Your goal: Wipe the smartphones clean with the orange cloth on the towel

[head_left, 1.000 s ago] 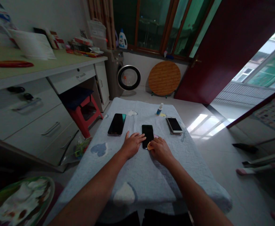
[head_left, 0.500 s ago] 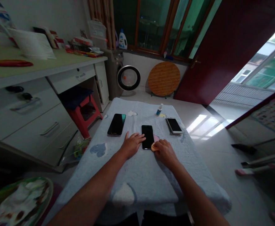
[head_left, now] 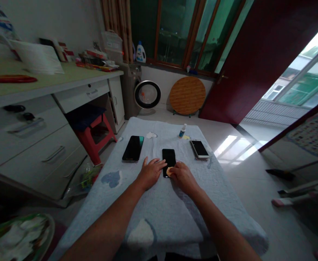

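A black smartphone (head_left: 169, 156) lies screen up on a cloth-covered table (head_left: 175, 217). My left hand (head_left: 151, 174) rests flat with fingers spread, its fingertips on the phone's left edge. In my right hand (head_left: 184, 177) a small orange-yellow sponge or pad (head_left: 169, 172) is pinched, pressed on the lower part of the screen. To the left lies a larger black phone (head_left: 133, 148). A stack of phones (head_left: 199, 149), with a white-framed one on top, sits to the right. Behind it stands a small spray bottle (head_left: 182, 131).
A desk with drawers (head_left: 47, 134) runs along the left, a red stool (head_left: 93, 134) beside it. Beyond the table are a washing machine with its door ajar (head_left: 148, 95) and a round wooden board (head_left: 188, 95). A waste bin (head_left: 51, 232) is at lower left.
My right hand has moved the sponge left from the phone's lower right corner onto its screen. The left hand stays at the phone's left edge. The view has tilted slightly up.
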Demonstrator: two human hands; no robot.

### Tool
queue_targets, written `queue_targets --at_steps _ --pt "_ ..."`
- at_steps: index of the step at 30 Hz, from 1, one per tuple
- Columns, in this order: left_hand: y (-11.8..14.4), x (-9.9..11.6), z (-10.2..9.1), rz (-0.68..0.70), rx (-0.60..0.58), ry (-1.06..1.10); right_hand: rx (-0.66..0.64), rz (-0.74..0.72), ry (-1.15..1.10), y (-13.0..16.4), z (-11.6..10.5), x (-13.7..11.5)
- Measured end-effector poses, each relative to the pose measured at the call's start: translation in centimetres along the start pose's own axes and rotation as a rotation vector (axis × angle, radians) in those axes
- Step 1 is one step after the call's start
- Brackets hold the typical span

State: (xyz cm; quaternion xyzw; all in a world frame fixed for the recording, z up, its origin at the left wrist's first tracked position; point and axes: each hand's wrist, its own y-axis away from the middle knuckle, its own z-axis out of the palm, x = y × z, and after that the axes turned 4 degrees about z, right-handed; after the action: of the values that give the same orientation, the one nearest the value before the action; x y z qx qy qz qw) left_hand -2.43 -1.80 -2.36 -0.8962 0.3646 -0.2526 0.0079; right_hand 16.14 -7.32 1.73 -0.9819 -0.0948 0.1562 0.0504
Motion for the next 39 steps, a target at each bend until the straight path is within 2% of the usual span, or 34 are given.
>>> queue_targets --at_steps 4,11,15,18,21,25,32,36,39 --pt "0.2 0.5 -0.8 0.016 -0.024 0.042 0.01 0.03 0.081 -1.9 0.8 0.7" --pt "0.0 0.4 -0.9 0.003 -0.017 0.057 0.024 0.126 0.197 -8.3 1.4 3.7" --pt "-0.1 0.2 -0.7 0.014 -0.009 0.062 -0.006 0.135 0.233 -11.0 1.8 3.8" --pt "-0.1 0.2 -0.6 0.016 0.014 0.08 -0.02 0.107 0.224 -11.5 2.2 3.4" --pt "-0.1 0.3 -0.5 0.002 0.074 0.09 -0.005 0.047 0.207 -10.7 2.3 2.7" --pt "0.1 0.3 -0.1 -0.022 0.13 0.051 0.017 -0.071 0.162 -8.2 2.0 1.7" --pt "0.1 0.1 0.1 -0.064 0.081 -0.011 -0.052 -0.191 0.066 -2.4 0.9 -0.1" --pt "0.1 0.2 -0.2 -0.034 0.046 -0.021 -0.064 -0.173 0.001 -0.2 0.6 0.3" --pt "0.2 0.3 -0.3 -0.017 0.044 -0.033 -0.09 -0.055 -0.066 0.2 0.1 1.6"
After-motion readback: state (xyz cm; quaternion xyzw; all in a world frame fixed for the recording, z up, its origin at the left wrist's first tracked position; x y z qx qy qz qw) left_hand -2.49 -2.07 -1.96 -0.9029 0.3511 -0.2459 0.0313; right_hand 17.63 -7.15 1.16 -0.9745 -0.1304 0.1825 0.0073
